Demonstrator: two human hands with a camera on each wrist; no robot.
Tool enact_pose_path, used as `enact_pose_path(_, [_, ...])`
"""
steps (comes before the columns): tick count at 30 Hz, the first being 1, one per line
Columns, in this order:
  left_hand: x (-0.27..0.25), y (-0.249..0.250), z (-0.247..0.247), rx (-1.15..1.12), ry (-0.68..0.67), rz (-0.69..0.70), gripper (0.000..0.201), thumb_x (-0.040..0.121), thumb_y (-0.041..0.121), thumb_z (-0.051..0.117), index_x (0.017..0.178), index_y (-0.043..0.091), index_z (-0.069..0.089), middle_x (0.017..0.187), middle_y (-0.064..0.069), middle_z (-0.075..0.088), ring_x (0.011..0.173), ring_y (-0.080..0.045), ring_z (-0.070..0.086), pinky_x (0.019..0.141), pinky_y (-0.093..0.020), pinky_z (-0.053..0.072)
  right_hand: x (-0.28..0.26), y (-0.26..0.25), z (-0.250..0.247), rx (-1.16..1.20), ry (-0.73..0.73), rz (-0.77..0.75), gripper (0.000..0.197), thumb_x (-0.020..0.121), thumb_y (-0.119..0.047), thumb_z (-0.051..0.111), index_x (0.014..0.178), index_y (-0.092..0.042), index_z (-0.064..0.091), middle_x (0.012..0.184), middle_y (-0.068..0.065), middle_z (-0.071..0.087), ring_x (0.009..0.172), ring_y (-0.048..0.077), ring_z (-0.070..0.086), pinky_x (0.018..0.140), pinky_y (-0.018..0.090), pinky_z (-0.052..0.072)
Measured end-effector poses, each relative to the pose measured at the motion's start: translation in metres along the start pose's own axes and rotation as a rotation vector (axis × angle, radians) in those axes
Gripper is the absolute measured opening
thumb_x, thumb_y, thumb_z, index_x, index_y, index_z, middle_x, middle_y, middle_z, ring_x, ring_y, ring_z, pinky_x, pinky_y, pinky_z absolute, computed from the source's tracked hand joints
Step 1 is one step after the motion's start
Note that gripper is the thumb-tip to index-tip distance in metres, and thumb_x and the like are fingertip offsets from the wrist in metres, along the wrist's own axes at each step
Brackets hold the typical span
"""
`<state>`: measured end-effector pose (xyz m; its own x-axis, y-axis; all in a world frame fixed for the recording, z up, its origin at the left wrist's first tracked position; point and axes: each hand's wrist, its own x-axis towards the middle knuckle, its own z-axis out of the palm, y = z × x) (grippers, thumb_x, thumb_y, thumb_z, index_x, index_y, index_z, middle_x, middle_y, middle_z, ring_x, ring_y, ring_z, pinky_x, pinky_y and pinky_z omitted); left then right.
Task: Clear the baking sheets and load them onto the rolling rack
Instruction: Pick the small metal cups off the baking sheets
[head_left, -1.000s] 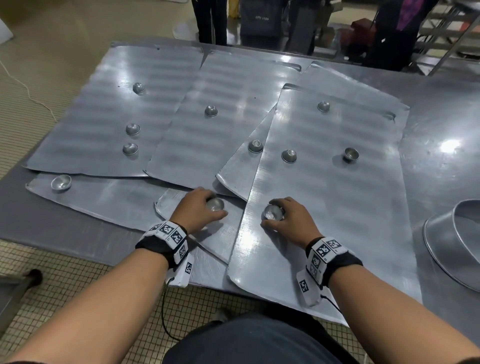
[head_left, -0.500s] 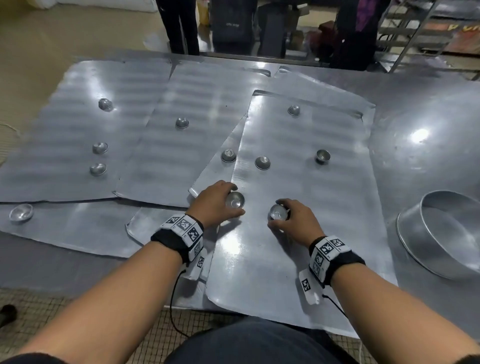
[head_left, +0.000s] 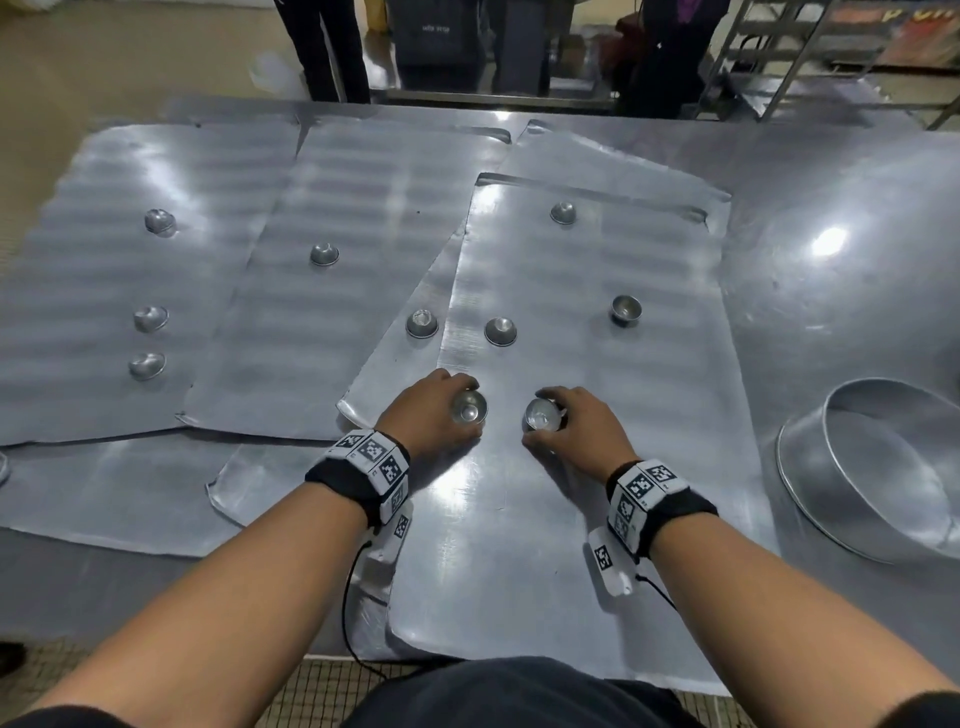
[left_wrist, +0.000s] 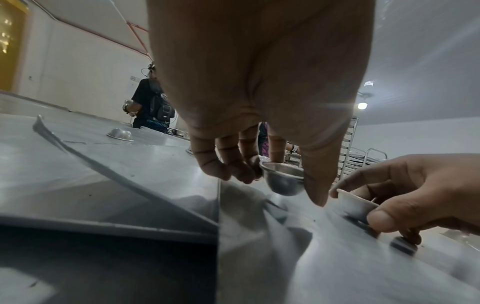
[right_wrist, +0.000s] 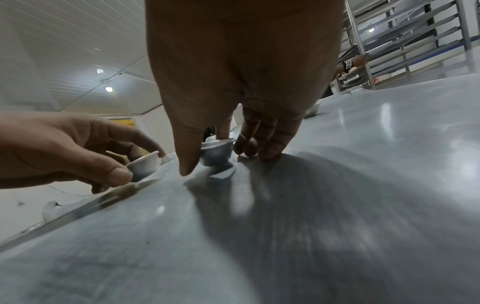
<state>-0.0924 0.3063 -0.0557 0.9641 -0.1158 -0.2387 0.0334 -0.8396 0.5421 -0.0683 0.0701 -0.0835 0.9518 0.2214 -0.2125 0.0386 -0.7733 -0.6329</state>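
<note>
1. Head view: even, moderately dim indoor light from overhead. Bright specular spot on the table (head_left: 827, 242) at right; softer glare patch on the near baking sheet (head_left: 457, 478).
2. Banded reflections ripple across the sheets. Straight edges bow toward the frame borders: wide-angle distortion.
3. Left wrist view: ceiling lamp (left_wrist: 361, 105) flares with streaks; lower left corner dark and soft.
4. Right wrist view: left hand (right_wrist: 64, 152) and right hand (right_wrist: 233, 82) cast soft shadows; foreground metal smeared, noisy.
</note>
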Motion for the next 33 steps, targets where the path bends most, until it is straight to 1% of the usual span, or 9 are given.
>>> enact_pose_path(4, [0.005, -0.004, -0.001, 0.001, -0.015, -0.014, 0.064, 0.065, 0.053, 0.064, 0.126, 0.036, 0.052, 0.106, 0.016, 0.048, 0.099, -0.012, 0.056, 0.087, -0.033, 0.049, 0.008, -0.003, -0.001, -0.014, -0.023, -0.028, 0.067, 0.07, -0.046, 0.081, 0.131, -0.03, 0.058, 0.118, -0.006, 0.057, 0.105, 0.015, 0.058, 0.09, 0.032, 0.049])
enact_pose_path(9, [0.008, -0.004, -0.001, -0.021, -0.01, -0.017, 0.057, 0.066, 0.051, 0.066, 0.12, 0.039, 0.054, 0.103, 0.02, 0.05, 0.094, -0.007, 0.055, 0.084, -0.032, 0.05, 0.013, -0.002, -0.003, -0.026, -0.03, -0.044, 0.065, 0.071, -0.047, 0.081, 0.13, -0.03, 0.058, 0.118, -0.007, 0.056, 0.104, 0.014, 0.058, 0.088, 0.031, 0.05])
enact_pose_path(15, [0.012, -0.004, -0.002, -0.031, -0.02, -0.009, 0.056, 0.063, 0.051, 0.067, 0.116, 0.04, 0.055, 0.102, 0.018, 0.052, 0.094, -0.008, 0.056, 0.084, -0.033, 0.051, 0.018, -0.006, -0.004, -0.031, -0.041, -0.048, 0.062, 0.07, -0.047, 0.081, 0.126, -0.033, 0.059, 0.116, -0.008, 0.055, 0.103, 0.015, 0.058, 0.088, 0.033, 0.05])
enact_pose_path(17, [0.014, -0.004, -0.003, -0.03, -0.033, -0.005, 0.061, 0.063, 0.051, 0.071, 0.12, 0.038, 0.055, 0.106, 0.016, 0.053, 0.098, -0.009, 0.056, 0.086, -0.033, 0.05, 0.019, -0.006, -0.005, -0.039, -0.05, -0.054, 0.063, 0.069, -0.048, 0.082, 0.126, -0.034, 0.059, 0.116, -0.008, 0.055, 0.103, 0.015, 0.058, 0.088, 0.033, 0.049])
enact_pose_path(20, [0.018, -0.006, -0.006, -0.019, -0.059, 0.016, 0.072, 0.066, 0.053, 0.076, 0.131, 0.031, 0.053, 0.112, 0.011, 0.054, 0.102, -0.011, 0.056, 0.089, -0.031, 0.048, 0.021, -0.004, -0.007, -0.039, -0.071, -0.053, 0.071, 0.066, -0.053, 0.083, 0.129, -0.035, 0.057, 0.117, -0.01, 0.054, 0.105, 0.013, 0.057, 0.089, 0.033, 0.05])
enact_pose_path(23, [0.021, -0.009, -0.009, -0.044, -0.061, 0.031, 0.071, 0.072, 0.059, 0.076, 0.133, 0.028, 0.053, 0.109, 0.01, 0.055, 0.094, -0.007, 0.056, 0.087, -0.028, 0.048, 0.024, -0.004, -0.012, -0.001, -0.101, -0.063, 0.073, 0.065, -0.059, 0.083, 0.13, -0.035, 0.057, 0.117, -0.01, 0.054, 0.105, 0.011, 0.058, 0.092, 0.033, 0.051])
enact_pose_path(26, [0.024, -0.012, -0.017, -0.084, -0.011, 0.017, 0.065, 0.079, 0.062, 0.069, 0.133, 0.028, 0.054, 0.11, 0.009, 0.059, 0.091, -0.006, 0.058, 0.083, -0.028, 0.049, 0.032, -0.003, -0.019, 0.034, -0.091, -0.075, 0.065, 0.074, -0.06, 0.077, 0.129, -0.033, 0.058, 0.116, -0.01, 0.056, 0.102, 0.009, 0.059, 0.092, 0.033, 0.052])
enact_pose_path(30, [0.032, -0.019, -0.034, -0.063, 0.105, 0.004, 0.056, 0.087, 0.053, 0.066, 0.133, 0.024, 0.055, 0.114, 0.003, 0.062, 0.091, -0.011, 0.058, 0.081, -0.027, 0.044, 0.055, -0.006, -0.032, -0.004, -0.046, -0.091, 0.052, 0.086, -0.054, 0.068, 0.13, -0.026, 0.06, 0.119, -0.001, 0.059, 0.102, 0.015, 0.06, 0.093, 0.038, 0.051])
enact_pose_path(33, [0.044, -0.025, -0.045, -0.016, 0.182, -0.011, 0.054, 0.089, 0.047, 0.065, 0.136, 0.024, 0.053, 0.126, -0.003, 0.058, 0.101, -0.019, 0.06, 0.089, -0.033, 0.047, 0.075, -0.015, -0.04, -0.032, -0.041, -0.116, 0.047, 0.091, -0.048, 0.065, 0.132, -0.025, 0.059, 0.122, 0.002, 0.059, 0.099, 0.018, 0.061, 0.093, 0.039, 0.051])
